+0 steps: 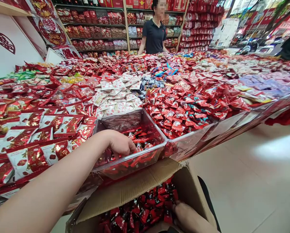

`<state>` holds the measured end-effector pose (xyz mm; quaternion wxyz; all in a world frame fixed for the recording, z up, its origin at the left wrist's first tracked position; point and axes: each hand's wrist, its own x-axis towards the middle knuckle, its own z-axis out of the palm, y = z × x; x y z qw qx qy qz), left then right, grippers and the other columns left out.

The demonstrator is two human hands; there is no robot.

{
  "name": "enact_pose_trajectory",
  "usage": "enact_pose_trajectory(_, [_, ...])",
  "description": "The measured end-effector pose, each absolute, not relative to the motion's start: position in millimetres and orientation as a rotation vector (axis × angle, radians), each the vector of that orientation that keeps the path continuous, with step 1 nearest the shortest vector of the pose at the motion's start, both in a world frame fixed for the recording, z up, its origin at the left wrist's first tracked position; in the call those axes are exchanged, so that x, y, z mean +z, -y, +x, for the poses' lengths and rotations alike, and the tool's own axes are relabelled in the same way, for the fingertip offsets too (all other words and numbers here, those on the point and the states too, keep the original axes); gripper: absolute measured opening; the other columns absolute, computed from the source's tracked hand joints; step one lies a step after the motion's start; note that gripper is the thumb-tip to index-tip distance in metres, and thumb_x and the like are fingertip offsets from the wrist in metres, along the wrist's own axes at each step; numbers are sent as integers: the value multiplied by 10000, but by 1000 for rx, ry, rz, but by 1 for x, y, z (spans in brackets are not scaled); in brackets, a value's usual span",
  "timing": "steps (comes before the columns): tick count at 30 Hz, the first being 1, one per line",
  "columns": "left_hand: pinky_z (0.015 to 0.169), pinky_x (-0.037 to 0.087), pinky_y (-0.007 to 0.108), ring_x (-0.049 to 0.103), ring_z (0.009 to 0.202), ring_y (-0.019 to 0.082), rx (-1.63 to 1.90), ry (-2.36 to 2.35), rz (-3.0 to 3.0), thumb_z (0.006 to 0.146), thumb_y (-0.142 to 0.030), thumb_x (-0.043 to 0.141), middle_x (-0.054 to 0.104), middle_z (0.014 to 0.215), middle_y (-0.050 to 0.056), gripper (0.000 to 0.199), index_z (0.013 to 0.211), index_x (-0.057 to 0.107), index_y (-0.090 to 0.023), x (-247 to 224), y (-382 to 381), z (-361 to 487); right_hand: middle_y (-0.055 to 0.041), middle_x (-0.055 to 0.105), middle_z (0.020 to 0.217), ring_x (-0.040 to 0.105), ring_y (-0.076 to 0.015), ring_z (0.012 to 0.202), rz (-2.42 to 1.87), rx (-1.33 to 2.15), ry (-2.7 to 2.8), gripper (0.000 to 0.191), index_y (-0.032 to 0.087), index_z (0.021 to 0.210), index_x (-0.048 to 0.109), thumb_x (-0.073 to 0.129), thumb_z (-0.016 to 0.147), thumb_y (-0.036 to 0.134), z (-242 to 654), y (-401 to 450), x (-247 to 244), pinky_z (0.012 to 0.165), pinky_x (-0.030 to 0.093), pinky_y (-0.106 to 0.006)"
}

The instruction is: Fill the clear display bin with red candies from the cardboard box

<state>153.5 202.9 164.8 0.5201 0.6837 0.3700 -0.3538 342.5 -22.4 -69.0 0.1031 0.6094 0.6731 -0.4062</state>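
Head view, far left: red-and-white packets (pixel 26 158) are heaped beside the clear bin (pixel 145 152).
Left hand (pixel 120 142): lowered into the bin, fingers curled among red sweets (pixel 141 134); whether any are gripped cannot be told.
Cardboard box (pixel 135 187): set below the bin; darker red sweets (pixel 145 213) are contained.
Right hand (pixel 186 213): placed inside box, at its right; grip cannot be told.

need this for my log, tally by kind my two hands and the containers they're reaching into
Hands, the left hand and the right hand: 2
Plastic tub, with the left hand in it: 1
Cardboard box, with the right hand in it: 1
Total: 4
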Motion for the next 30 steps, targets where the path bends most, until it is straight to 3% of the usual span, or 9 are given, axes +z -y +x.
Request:
enact_pose_trajectory(13, [584, 465, 242, 557, 600, 112, -808, -943, 1751, 573, -75, 409, 643, 797, -35, 545, 1076, 538, -242, 163, -208, 150, -158, 567, 963, 553, -273, 850, 1825, -1074, -1977, 388, 102, 926, 601, 440, 578, 155, 345, 26, -73, 740, 443, -330])
enact_pose_trajectory(22, [626, 438, 197, 547, 745, 117, -712, -884, 1792, 618, -151, 447, 615, 965, -7, 553, 1169, 457, -197, 163, -214, 150, -143, 581, 924, 561, -258, 818, 1842, -1067, -1989, 344, 121, 883, 610, 416, 602, 165, 345, 26, -67, 707, 443, -318])
enact_pose_trajectory(30, [595, 420, 193, 536, 690, 108, -614, -816, 1782, 653, -247, 500, 631, 829, -14, 356, 995, 564, -173, 161, -212, 149, -141, 571, 958, 544, -261, 869, 1869, -1116, -1944, 352, 120, 904, 608, 436, 602, 177, 344, 24, -52, 760, 427, -321])
